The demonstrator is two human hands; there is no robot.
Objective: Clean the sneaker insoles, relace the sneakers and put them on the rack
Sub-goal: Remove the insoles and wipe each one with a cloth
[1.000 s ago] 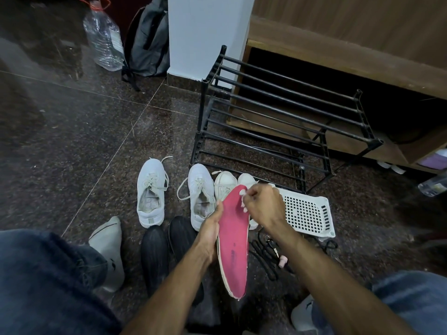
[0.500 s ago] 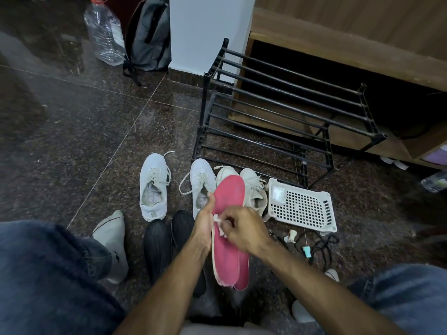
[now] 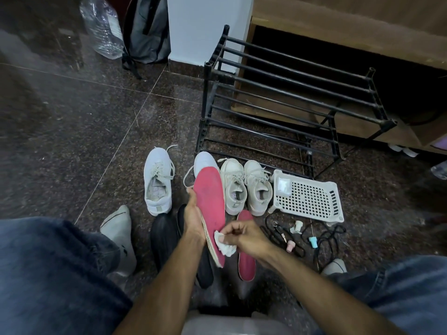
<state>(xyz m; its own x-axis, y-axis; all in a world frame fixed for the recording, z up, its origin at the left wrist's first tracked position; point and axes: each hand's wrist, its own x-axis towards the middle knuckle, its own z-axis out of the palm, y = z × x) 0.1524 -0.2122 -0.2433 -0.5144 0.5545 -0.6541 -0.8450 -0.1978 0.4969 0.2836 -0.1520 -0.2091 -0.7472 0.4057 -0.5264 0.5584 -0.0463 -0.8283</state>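
Note:
My left hand grips a pink insole by its left edge, holding it upright over the floor. My right hand pinches a crumpled white wipe against the lower end of that insole. A second pink insole lies on the floor just right of it. Several white sneakers stand in a row: one at the left, one partly hidden behind the held insole, and a pair to the right. The black metal shoe rack stands behind them, with nothing on it.
A white perforated plastic tray lies right of the sneakers. Black laces and small caps lie on the floor. A pair of black shoes sits under my left arm. A water bottle and grey backpack stand at the back left.
My right hand has dragged the wipe from the insole's toe down to its heel end. The second insole on the floor has come into view.

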